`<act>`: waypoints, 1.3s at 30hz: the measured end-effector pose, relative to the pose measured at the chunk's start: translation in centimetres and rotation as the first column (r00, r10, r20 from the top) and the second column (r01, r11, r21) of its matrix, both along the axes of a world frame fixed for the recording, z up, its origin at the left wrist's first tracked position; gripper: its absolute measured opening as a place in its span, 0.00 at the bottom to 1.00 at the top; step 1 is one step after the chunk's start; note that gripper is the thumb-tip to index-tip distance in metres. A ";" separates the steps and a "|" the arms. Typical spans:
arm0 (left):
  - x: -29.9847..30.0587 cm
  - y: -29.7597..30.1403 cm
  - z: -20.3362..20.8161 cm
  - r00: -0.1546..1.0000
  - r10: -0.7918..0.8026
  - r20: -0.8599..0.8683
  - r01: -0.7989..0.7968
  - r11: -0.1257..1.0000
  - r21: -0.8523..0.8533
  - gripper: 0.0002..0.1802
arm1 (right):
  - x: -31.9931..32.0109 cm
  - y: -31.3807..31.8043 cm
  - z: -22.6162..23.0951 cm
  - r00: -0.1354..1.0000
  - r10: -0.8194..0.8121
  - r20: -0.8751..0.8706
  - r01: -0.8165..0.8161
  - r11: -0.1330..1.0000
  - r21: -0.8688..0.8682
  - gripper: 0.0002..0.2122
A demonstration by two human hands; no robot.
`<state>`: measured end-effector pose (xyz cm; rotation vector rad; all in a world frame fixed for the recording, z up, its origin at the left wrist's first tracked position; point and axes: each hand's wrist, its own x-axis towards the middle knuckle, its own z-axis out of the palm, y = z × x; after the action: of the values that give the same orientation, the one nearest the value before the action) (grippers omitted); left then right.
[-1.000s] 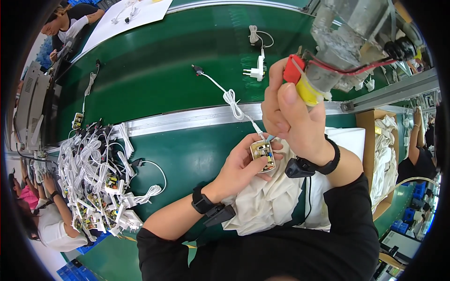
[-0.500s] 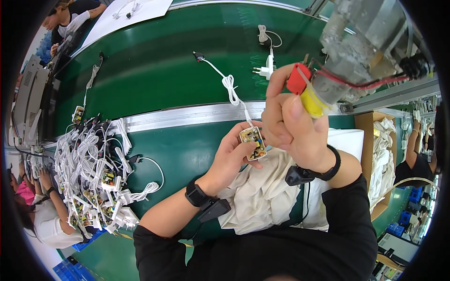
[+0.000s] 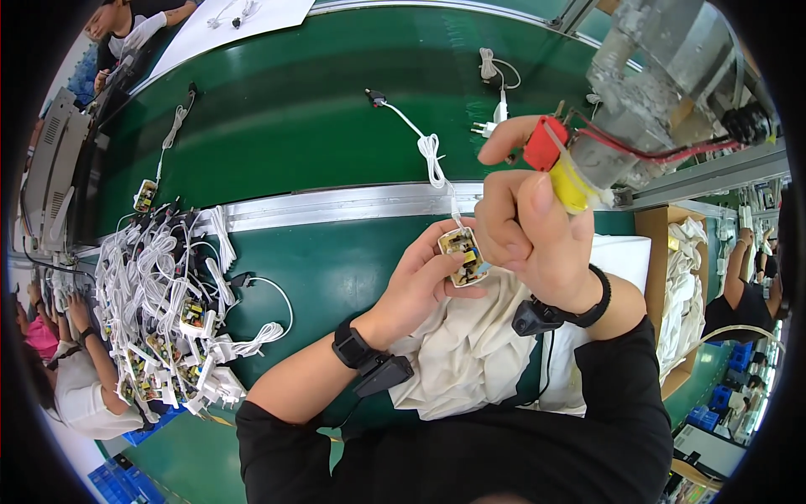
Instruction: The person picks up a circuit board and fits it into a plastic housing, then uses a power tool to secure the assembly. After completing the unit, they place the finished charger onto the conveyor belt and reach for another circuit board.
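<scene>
My left hand (image 3: 413, 281) grips a small white adapter case (image 3: 464, 262), its circuit board facing up and its thumb resting on the parts. From the case a bundled white cable (image 3: 431, 160) runs away over the metal rail onto the green belt. Close above the case, my right hand (image 3: 537, 235) is closed round a hanging clear dispenser (image 3: 621, 126) at its narrow lower end. That end carries a red switch (image 3: 546, 144) beside the index finger and yellow tape (image 3: 574, 186). The dispenser's tip is hidden behind my fingers.
A tangled heap of corded adapters (image 3: 180, 328) lies at left. Cream cloth (image 3: 470, 353) covers the bench before me, with a cardboard box (image 3: 676, 370) at right. On the green belt (image 3: 285, 126) lie another open adapter (image 3: 145, 195) and a white plug (image 3: 495, 122). Co-workers sit around.
The corded pieces on the belt have shifted rightward. My left hand and the adapter case have moved slightly right, and the dispenser in my right hand has shifted slightly too.
</scene>
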<state>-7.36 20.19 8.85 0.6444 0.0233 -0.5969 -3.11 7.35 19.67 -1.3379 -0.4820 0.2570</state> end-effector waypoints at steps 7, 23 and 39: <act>0.0 0.1 -0.2 0.994 -0.088 -0.057 0.077 0.982 -0.171 0.21 | -0.4 0.3 -0.9 0.998 0.044 0.051 -0.045 0.999 0.017 0.22; 11.6 0.4 2.1 0.599 -0.222 0.769 -0.521 0.622 0.585 0.13 | -0.8 0.4 0.1 0.999 -0.003 -0.041 0.005 0.999 0.040 0.23; 7.1 7.3 6.5 0.394 -0.504 0.769 -0.915 -0.132 0.382 0.21 | -0.4 0.8 0.1 0.998 -0.056 -0.040 0.059 0.996 0.065 0.17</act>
<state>-0.28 27.52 15.37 2.5196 -0.4494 0.6912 -3.55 8.11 19.76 -1.2780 -0.4155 0.2169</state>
